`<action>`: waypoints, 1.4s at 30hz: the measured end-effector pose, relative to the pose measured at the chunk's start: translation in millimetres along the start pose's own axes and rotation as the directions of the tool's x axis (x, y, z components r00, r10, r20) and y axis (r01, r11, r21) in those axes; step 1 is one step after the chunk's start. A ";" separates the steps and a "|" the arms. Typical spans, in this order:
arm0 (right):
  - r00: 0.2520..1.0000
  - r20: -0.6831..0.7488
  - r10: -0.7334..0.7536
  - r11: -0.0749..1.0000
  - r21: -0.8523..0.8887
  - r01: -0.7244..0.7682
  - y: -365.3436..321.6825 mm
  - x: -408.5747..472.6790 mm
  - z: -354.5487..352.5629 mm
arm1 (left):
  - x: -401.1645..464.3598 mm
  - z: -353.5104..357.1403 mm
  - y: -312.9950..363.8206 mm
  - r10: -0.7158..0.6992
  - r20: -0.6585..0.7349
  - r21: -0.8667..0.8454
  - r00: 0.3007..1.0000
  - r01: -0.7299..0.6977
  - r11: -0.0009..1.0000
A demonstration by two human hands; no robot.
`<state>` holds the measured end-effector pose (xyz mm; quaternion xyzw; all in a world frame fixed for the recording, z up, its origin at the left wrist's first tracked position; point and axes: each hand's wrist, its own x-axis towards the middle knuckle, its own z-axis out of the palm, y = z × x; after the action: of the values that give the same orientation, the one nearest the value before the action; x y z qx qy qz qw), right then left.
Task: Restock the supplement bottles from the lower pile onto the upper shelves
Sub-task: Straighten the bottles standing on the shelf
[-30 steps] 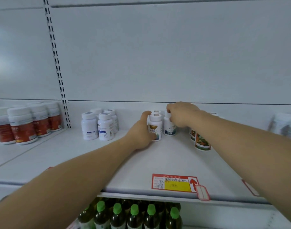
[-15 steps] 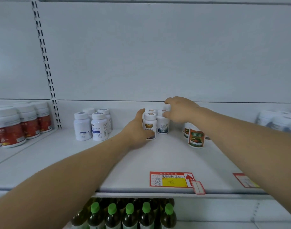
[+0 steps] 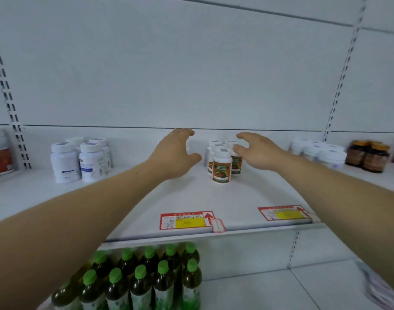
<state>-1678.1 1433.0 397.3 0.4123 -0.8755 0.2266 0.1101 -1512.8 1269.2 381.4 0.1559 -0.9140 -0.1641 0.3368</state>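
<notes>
Green-capped dark bottles (image 3: 142,280) crowded at lower left; red-and-yellow price tags (image 3: 187,221) stuck along the shelf edge, centre.
</notes>
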 end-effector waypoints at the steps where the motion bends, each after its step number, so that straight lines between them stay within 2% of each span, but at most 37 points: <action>1: 1.000 0.013 -0.016 1.000 -0.006 0.016 4.9 2.2 3.0 | -0.1 1.5 0.8 -0.005 -0.010 0.001 1.000 0.005 1.000; 4: 0.997 0.043 -0.061 0.998 -0.016 0.062 16.3 14.7 8.5 | 1.3 10.2 7.9 0.001 -0.040 0.028 0.999 0.000 1.000; 6: 0.994 0.074 -0.079 0.997 -0.002 0.079 22.5 25.1 9.8 | 6.0 20.6 16.8 -0.062 -0.001 -0.020 0.998 0.062 0.998; 8: 0.987 0.118 -0.107 0.994 0.010 0.107 28.8 34.6 12.8 | 12.0 33.0 24.8 -0.167 0.134 -0.071 0.977 0.177 0.982; 10: 0.977 0.149 -0.152 0.988 0.018 0.151 34.5 42.0 17.7 | 18.1 43.3 30.5 -0.265 0.293 -0.108 0.919 0.307 0.945; 13: 0.959 0.150 -0.242 0.969 0.084 0.231 40.5 50.2 25.4 | 22.5 52.9 36.7 -0.327 0.391 -0.226 0.861 0.434 0.872; 19: 0.927 0.145 -0.347 0.936 0.116 0.332 47.1 53.4 24.6 | 20.3 63.5 42.7 -0.306 0.369 -0.332 0.878 0.432 0.839; 34: 0.933 0.126 -0.338 0.932 0.182 0.313 47.0 41.8 23.5 | 11.5 77.7 41.4 -0.278 0.230 -0.413 0.933 0.352 0.840; 38: 0.931 0.139 -0.338 0.929 0.204 0.307 45.3 40.1 21.3 | 11.5 78.5 41.5 -0.293 0.243 -0.355 0.925 0.366 0.861; 42: 0.926 0.171 -0.336 0.936 0.172 0.307 46.4 40.1 20.0 | 8.6 79.8 43.3 -0.301 0.192 -0.288 0.934 0.347 0.892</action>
<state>-1739.5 1422.2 380.8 0.5776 -0.7841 0.2253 0.0288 -1579.7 1320.2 346.3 0.2381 -0.8582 -0.3737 0.2592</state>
